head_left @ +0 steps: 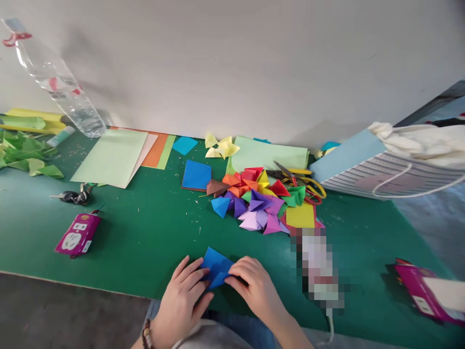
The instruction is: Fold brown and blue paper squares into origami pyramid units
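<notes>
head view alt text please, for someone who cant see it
The left hand and right hand hold a folded blue paper on a green mat, below a heap of colourful folded paper pieces and scissors.

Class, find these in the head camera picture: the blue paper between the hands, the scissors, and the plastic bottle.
Blue folded paper [216, 265]: head view, middle of its upper face.
Scissors [284, 169]: head view, metal blades.
Plastic bottle [70, 104]: head view, lower body.

Left hand [180, 296], right hand [255, 287], palms down, curled toward each other
</notes>
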The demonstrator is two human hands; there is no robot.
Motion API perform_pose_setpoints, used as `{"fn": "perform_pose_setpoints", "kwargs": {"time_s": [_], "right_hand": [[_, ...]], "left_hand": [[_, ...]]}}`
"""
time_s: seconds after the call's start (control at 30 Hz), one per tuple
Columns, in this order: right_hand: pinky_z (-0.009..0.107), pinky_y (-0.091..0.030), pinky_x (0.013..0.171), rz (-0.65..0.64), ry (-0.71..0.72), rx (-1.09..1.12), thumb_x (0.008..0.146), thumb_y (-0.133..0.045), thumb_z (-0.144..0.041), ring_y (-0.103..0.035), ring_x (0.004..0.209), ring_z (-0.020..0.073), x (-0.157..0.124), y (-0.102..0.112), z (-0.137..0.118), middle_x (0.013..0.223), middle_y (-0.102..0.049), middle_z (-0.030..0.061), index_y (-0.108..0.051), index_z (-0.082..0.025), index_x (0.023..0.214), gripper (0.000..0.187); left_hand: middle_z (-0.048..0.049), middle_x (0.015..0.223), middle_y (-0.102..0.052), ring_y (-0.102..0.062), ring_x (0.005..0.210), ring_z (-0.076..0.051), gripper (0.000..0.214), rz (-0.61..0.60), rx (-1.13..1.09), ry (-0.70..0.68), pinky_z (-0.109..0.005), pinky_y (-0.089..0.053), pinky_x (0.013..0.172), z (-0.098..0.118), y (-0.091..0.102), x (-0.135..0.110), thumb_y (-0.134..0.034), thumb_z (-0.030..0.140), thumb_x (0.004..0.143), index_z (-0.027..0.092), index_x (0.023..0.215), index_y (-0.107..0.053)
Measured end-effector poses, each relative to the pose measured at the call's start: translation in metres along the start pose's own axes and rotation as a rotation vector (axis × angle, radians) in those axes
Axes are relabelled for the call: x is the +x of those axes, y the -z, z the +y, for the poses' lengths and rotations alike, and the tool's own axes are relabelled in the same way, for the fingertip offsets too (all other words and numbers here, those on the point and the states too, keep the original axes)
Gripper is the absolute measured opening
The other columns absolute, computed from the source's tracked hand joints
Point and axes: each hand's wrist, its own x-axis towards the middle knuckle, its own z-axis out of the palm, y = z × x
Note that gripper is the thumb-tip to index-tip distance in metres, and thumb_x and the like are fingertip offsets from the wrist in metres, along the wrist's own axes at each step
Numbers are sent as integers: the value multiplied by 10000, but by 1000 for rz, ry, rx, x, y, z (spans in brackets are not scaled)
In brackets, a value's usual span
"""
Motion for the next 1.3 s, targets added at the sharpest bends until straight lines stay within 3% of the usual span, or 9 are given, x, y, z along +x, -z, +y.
{"fn": "perform_pose_setpoints", "kwargs": {"time_s": [0.1, 0.23, 0.33, 0.47, 0.63, 0.83, 1.3], "right_hand": [[308, -485, 655, 8, -94, -21, 957, -520, -383, -608, 693, 172, 6, -6, 0, 710, -643, 15, -592, -215, 775, 258], [298, -469, 646, -15, -182, -46, 964, -491, -424, -607, 685, 173, 8, -6, -1, 715, -640, 18, -584, -216, 781, 292], [289, -457, 626, -32, -229, -69, 962, -489, -439, -600, 662, 169, 8, -4, -3, 711, -639, 17, -584, -219, 790, 295], [281, -447, 621, -42, -262, -119, 967, -470, -451, -597, 644, 161, 11, -5, -6, 700, -642, 14, -588, -218, 786, 317], [286, -410, 612, -76, -251, -245, 976, -428, -488, -615, 640, 172, 19, -9, -7, 696, -657, 27, -605, -214, 808, 368], [279, -363, 582, -111, -264, -332, 992, -366, -504, -602, 608, 174, 23, -10, -6, 652, -636, 31, -586, -207, 784, 424], [288, -337, 576, -130, -282, -385, 994, -347, -510, -585, 588, 174, 27, -12, -9, 624, -624, 26, -568, -209, 750, 446]], "left_hand": [[-63, 1051, -717, -619, 1148, -243, 116, 68, 27, 28, -510, -454, 1059, 1, -4, -1, -540, 153, 896, 185, 922, -649], [-77, 1019, -710, -652, 1039, -211, 267, 165, 67, 98, -469, -490, 1019, -1, -10, -4, -554, 174, 901, 165, 1167, -577], [-55, 1004, -699, -638, 1045, -193, 379, 145, 65, 99, -450, -474, 1035, -2, -11, -5, -528, 160, 910, 200, 1287, -529], [-35, 970, -657, -607, 1065, -192, 358, 82, 77, 86, -455, -447, 1055, 0, -10, -2, -522, 138, 905, 266, 1230, -599], [-71, 1036, -624, -591, 1029, -202, 266, 69, 89, 109, -458, -465, 1034, 1, -9, -1, -542, 195, 912, 210, 1162, -630], [-73, 1120, -647, -579, 1045, -208, 285, 16, 125, 123, -443, -461, 1030, 1, -11, 1, -502, 190, 945, 190, 1212, -602], [-52, 1125, -679, -575, 1040, -196, 279, 35, 113, 104, -429, -446, 1041, 0, -12, 3, -505, 172, 941, 181, 1197, -615]]}}
